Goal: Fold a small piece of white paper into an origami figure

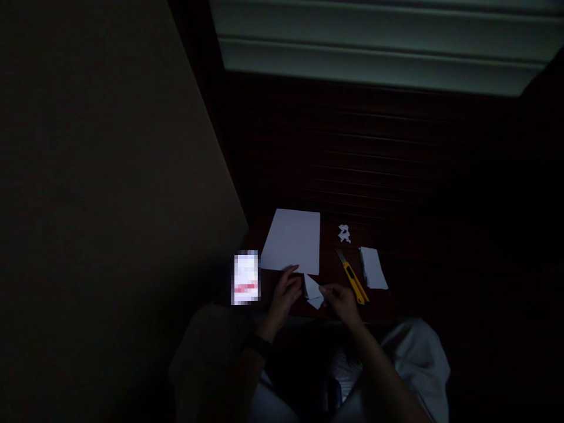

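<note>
Head view, looking down in very dim light: my left hand and right hand meet just below the near edge of the white sheet, with a small folded paper piece between them. My left fingers are closed on its left edge and my right thumb and forefinger pinch its right corner. The piece sits slightly lifted off the dark table, tilted, with one point hanging down. I judge that a grip from both sides stretches such a light scrap flat and stops it from curling or slipping. It is too dark to see how each fingertip lies.

The white sheet lies flat and square on the table, probably pushed back so my hands have room in front of it. To its right, a yellow utility knife lies at an angle within easy reach of my right hand, touched by neither hand. Further right of the sheet lies a narrow paper strip. Some crumpled scraps lie off the sheet's far right corner, well apart from my hands. A bright blurred rectangle sits by the sheet's near left corner.
</note>
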Motion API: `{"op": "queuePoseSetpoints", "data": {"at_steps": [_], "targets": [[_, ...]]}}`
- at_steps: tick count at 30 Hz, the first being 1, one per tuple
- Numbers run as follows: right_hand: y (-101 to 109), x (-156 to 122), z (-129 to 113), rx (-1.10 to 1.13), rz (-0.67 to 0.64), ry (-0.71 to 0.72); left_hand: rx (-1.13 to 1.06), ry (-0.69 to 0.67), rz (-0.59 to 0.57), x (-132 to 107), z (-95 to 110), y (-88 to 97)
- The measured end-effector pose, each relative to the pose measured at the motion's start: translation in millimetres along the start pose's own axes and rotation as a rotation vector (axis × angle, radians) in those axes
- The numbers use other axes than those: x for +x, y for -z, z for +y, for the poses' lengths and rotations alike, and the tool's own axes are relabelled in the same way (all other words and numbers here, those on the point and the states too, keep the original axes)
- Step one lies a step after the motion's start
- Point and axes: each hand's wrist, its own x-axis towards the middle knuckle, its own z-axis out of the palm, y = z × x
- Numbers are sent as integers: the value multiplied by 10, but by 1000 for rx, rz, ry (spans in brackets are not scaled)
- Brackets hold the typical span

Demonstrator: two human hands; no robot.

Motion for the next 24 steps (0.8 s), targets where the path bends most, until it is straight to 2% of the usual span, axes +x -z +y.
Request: {"op": "queuePoseSetpoints", "data": {"at_steps": [5, 8, 12, 20, 24], "targets": [[-5, 9, 24, -26, 6, 12, 65, -45, -119, 17, -25, 16], [3, -6, 0, -36, 20, 36, 100, -74, -83, 49, -103, 29], [32, -35, -52, 3, -42, 34, 110, -67, -26, 76, -167, 41], [68, -60, -82, 173, -135, -34, 147, -28, -14, 101, -212, 56], [52, -66, -81, 150, -83, -66, 163, 15, -3, 116, -253, 36]]}}
